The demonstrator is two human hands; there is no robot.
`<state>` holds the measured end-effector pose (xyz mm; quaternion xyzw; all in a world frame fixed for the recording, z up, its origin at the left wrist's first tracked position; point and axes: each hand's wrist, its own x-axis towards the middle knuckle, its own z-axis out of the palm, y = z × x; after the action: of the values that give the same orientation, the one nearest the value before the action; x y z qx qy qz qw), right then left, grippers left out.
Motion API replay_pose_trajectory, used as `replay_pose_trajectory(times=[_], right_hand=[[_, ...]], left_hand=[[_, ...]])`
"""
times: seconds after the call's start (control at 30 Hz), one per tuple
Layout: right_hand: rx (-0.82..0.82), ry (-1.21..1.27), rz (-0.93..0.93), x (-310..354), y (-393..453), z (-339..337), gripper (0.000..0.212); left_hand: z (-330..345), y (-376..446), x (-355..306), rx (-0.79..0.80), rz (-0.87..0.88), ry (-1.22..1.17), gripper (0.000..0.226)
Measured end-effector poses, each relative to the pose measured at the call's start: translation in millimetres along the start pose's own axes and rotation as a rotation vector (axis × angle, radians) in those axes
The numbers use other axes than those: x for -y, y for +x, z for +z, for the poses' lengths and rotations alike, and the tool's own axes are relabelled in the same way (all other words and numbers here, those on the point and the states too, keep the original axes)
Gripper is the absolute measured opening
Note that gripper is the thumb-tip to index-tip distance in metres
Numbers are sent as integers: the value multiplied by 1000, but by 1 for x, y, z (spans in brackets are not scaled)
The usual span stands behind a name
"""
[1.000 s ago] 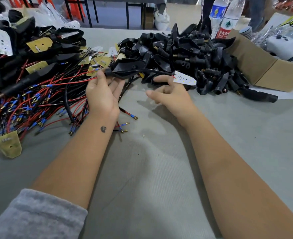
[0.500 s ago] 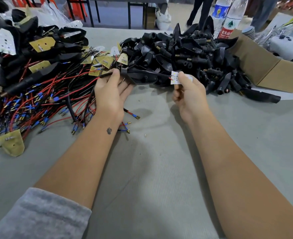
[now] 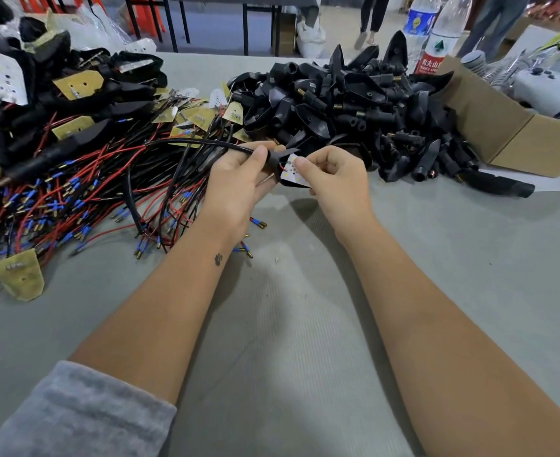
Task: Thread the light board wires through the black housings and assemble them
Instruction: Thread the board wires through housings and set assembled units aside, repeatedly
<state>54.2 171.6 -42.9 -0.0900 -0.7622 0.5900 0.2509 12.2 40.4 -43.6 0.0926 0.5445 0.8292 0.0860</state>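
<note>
Hands: both of mine are raised over the grey table (image 3: 305,324), meeting just in front of the two piles.
Left hand: my left hand (image 3: 235,186) is curled round a black housing (image 3: 273,159), thumb on top, the housing's black sleeved lead (image 3: 199,145) trailing off to my left over the wire heap.
Right hand: my right hand (image 3: 334,183) pinches the small white light board (image 3: 291,174) between thumb and forefinger, the other fingers loosely curled under.
Where the work is: board and housing touch, the board sitting at the housing's open mouth; a short bit of red wire shows between them.
What has changed: a second ago my right hand lay nearly flat by the board next to the pile, and my left held the housing low against the wires; half a second ago I had pinched the board up. Now the two parts are together in the air.
What it means: I judge the wires are already through, and the step in hand is seating the board into the housing. Whether it is fully seated I cannot tell.
Supplies: loose black housings (image 3: 354,107) are heaped ahead of me, red and black wires with blue-tipped ends (image 3: 57,199) to my left, a cardboard box (image 3: 516,133) to my right.
Risk: pinching the red wire under the board's edge.
</note>
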Motion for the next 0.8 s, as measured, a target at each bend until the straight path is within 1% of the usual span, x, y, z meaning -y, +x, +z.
replay_pose_trajectory(times=[0.1, 0.13, 0.23, 0.3, 0.33, 0.37, 0.43, 0.47, 0.53, 0.6, 0.67, 0.73, 0.77, 0.8], right_hand=[[-32, -54, -37, -1, 0, 0, 12], [-52, -85, -49, -1, 0, 0, 13], [-138, -253, -147, -1, -1, 3, 27], [-148, -321, -186, -1, -1, 1, 32], [-108, -294, -178, -1, -1, 0, 32], [-44, -217, -152, 0, -2, 0, 27], [89, 11, -53, 3, -3, -1, 18], [133, 117, 23, 5, -3, -1, 23], [208, 280, 196, 10, -2, 0, 37], [234, 346, 286, 9, 1, 1, 46], [247, 363, 300, 9, 1, 1, 45], [246, 378, 260, 8, 0, -1, 33], [247, 366, 223, 8, 0, -2, 27], [246, 337, 185, 7, -1, -3, 27]], left_hand=[[0, -1, 0, -7, 19, 3, 24], [1, -1, 0, -12, 19, -1, 25], [2, -1, -1, -34, 12, 10, 23], [2, -2, -3, -50, 22, 2, 22], [2, -1, -4, -60, 36, 4, 22], [1, -1, -4, -78, 50, 13, 22], [-1, 0, -7, -97, 57, 37, 23], [-2, 0, -9, -75, 53, 65, 25], [-3, -2, -12, 56, 24, 149, 29], [-2, -5, -12, 262, -46, 237, 30], [2, -9, -9, 432, -122, 375, 26], [7, -13, -6, 512, -144, 526, 19], [8, -15, -6, 537, -136, 574, 21], [9, -16, -6, 552, -131, 600, 25]])
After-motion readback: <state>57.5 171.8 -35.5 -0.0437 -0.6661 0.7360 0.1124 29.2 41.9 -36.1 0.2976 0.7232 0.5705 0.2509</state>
